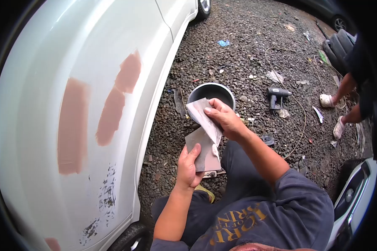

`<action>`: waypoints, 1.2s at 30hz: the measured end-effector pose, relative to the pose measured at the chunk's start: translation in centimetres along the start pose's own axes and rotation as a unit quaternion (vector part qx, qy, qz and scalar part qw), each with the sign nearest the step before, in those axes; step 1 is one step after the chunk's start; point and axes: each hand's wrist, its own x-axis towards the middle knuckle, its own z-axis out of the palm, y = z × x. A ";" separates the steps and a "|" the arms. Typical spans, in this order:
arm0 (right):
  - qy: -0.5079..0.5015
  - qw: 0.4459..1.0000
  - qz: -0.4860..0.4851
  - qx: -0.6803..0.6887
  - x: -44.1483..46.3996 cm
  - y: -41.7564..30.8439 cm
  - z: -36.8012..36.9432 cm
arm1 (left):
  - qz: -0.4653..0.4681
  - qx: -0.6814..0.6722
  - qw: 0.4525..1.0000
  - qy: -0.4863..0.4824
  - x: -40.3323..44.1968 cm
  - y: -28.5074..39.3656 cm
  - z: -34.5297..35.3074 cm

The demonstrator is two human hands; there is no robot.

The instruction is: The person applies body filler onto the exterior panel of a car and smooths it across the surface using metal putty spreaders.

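Note:
My left hand (189,164) is closed on a flat grey rectangular sheet (199,144), its thumb on top. My right hand (225,118) grips a second thin sheet (204,119), greyish with pale pink smears, thumb across its upper part. The two sheets meet at the lower edge of the upper one, where a whitish lump (215,150) of paste sits. Left of my hands stands a white car panel (92,29) with brownish-pink patches (72,127) and dark scuffs near its lower part.
Beyond my hands a round dark tub (217,90) rests on the gravel (247,42). A heat gun (276,97) and a thin cable (304,121) lie to the right. Another person's legs (344,90) stand at the right edge, near stacked tyres (339,48). A second car's front (356,196) is lower right.

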 end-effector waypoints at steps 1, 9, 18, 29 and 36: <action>0.011 1.000 0.001 -0.011 -0.5 0.3 -0.6 | 0.000 -0.003 1.000 0.004 0.2 0.0 0.2; 0.120 0.991 0.011 -0.052 -8.2 2.1 -9.3 | 0.102 0.077 0.992 0.009 2.9 1.8 -0.9; 0.189 0.899 -0.224 -0.326 -8.3 -15.0 -4.6 | 0.112 0.075 0.990 -0.040 6.5 1.4 0.0; 0.085 0.886 -0.360 -0.281 4.1 -26.3 -1.6 | 0.190 0.047 0.979 -0.060 3.7 3.3 -0.4; 0.064 0.984 -0.007 0.165 7.5 -1.5 -3.5 | 0.256 0.040 0.966 0.003 -0.8 5.7 -0.8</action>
